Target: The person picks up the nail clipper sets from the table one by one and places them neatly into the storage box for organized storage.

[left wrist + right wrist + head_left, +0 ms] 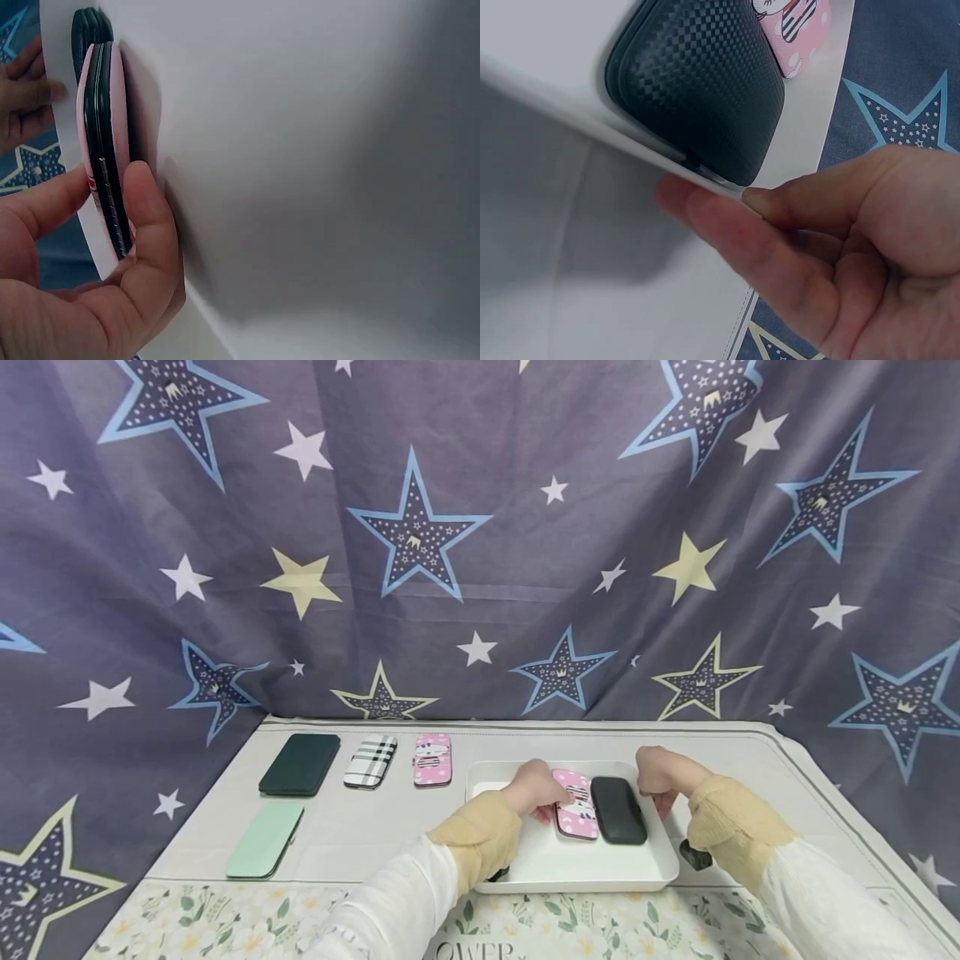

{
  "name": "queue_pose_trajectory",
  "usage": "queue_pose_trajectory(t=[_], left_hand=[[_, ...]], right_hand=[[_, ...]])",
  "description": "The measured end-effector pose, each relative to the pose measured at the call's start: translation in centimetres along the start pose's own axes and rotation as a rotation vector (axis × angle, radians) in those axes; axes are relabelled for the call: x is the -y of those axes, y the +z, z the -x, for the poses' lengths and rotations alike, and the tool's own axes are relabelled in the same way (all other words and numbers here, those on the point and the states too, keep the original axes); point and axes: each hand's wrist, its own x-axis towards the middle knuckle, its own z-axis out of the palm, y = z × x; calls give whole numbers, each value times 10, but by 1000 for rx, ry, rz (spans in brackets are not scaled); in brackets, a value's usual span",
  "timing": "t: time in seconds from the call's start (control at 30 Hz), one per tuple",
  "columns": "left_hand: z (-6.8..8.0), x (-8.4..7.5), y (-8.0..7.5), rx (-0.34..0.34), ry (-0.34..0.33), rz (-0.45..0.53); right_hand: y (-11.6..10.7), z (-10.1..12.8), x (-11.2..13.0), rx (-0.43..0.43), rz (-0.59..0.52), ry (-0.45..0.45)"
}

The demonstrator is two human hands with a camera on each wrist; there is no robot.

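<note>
A white tray (577, 870) sits at the table's right half. My left hand (534, 787) reaches over its left part and pinches a small pink case (577, 818) with white dots and a cartoon print. The left wrist view shows this case (116, 112) edge-on, thumb and fingers on its two faces, its dark seam between them. Beside it in the tray lies a black case (618, 812), with a checkered weave texture in the right wrist view. My right hand (663, 777) pinches the tray's right rim between thumb and fingers, close to the black case.
Left of the tray lie a dark green case (300, 765), a plaid case (371, 762), another pink case (432, 760) and a mint case (265, 840). A floral cloth (210, 910) covers the table's front. Behind hangs a star-patterned curtain (510, 585).
</note>
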Motion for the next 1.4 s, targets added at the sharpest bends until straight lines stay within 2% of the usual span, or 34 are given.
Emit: queue_pose_trajectory(t=[0.13,0.53,0.77,0.9,1.23,1.4], left_hand=[[-2,-2,1,-30,1,-50],[1,-8,0,-60,-4,-92],[3,-10,1,-85,29,-216],[4,-11,1,-89,21,-227],[8,-11,-1,-139,65,-426],[14,-13,-3,-97,107,-529]], right_hand=[[0,0,-1,4,-4,0],[-1,-1,-1,7,-10,7],[-1,-1,-2,0,6,-11],[-1,-1,-3,-5,3,-16],[2,-4,-2,-15,13,0],[2,-4,-2,-12,4,5]])
